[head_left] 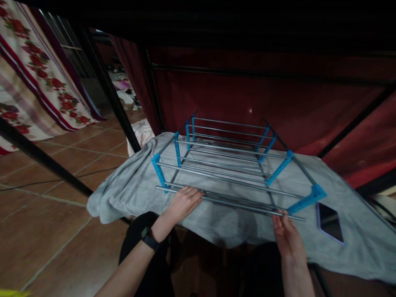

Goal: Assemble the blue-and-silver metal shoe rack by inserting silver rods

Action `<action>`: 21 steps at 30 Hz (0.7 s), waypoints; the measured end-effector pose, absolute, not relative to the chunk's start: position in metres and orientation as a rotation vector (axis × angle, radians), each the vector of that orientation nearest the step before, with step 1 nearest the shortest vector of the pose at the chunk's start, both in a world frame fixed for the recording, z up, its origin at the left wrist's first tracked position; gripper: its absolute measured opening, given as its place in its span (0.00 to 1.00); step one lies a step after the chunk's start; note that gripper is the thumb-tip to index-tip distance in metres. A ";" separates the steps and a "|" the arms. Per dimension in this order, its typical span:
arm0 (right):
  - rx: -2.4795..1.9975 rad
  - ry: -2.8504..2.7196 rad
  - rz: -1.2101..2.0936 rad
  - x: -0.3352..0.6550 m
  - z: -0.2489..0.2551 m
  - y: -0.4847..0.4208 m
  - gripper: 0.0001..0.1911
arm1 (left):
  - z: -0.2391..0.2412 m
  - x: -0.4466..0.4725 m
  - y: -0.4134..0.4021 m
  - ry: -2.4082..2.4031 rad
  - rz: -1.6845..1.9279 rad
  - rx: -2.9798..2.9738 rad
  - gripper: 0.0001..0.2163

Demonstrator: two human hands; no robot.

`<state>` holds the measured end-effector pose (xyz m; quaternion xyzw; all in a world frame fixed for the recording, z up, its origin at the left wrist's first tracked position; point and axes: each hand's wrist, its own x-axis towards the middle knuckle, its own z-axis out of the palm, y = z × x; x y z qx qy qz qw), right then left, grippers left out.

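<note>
A rack of grey metal rods and blue plastic connectors [229, 165] lies on its side on a grey blanket [133, 189]. My left hand [182, 204], with a black wristband, is curled over the nearest pair of rods near their left end. At the right end of the same rods, just below a blue connector [306, 200], my right hand [286, 233] reaches up with its fingertips closed on them.
A dark phone [330, 222] lies on the blanket right of the rack. Black frame poles [108, 86] and dark red fabric [278, 99] surround the surface. Tiled floor [46, 231] lies to the left, with a floral curtain [40, 74] beyond.
</note>
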<state>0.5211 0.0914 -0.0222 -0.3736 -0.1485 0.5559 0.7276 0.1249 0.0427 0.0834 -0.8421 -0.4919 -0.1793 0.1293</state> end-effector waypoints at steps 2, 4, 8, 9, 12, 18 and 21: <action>-0.809 -0.328 1.237 0.519 -0.018 0.089 0.17 | 0.087 0.125 0.044 -1.405 -0.519 -2.437 0.10; -0.792 -0.319 1.244 0.517 -0.013 0.087 0.17 | 0.091 0.125 0.045 -1.372 -0.531 -2.424 0.10; -0.753 -0.278 1.249 0.512 0.000 0.084 0.17 | 0.100 0.124 0.047 -1.287 -0.593 -2.405 0.09; -0.743 -0.269 1.252 0.511 0.003 0.083 0.16 | 0.103 0.124 0.047 -1.267 -0.607 -2.406 0.09; -0.718 -0.258 1.257 0.508 0.012 0.080 0.14 | 0.113 0.123 0.050 -1.212 -0.642 -2.403 0.08; -0.664 -0.318 1.207 0.499 0.043 0.083 0.13 | 0.117 0.114 0.049 -1.168 -0.667 -2.360 0.09; -0.629 -0.425 1.224 0.491 0.069 0.092 0.12 | 0.107 0.106 0.043 -1.221 -0.701 -2.362 0.10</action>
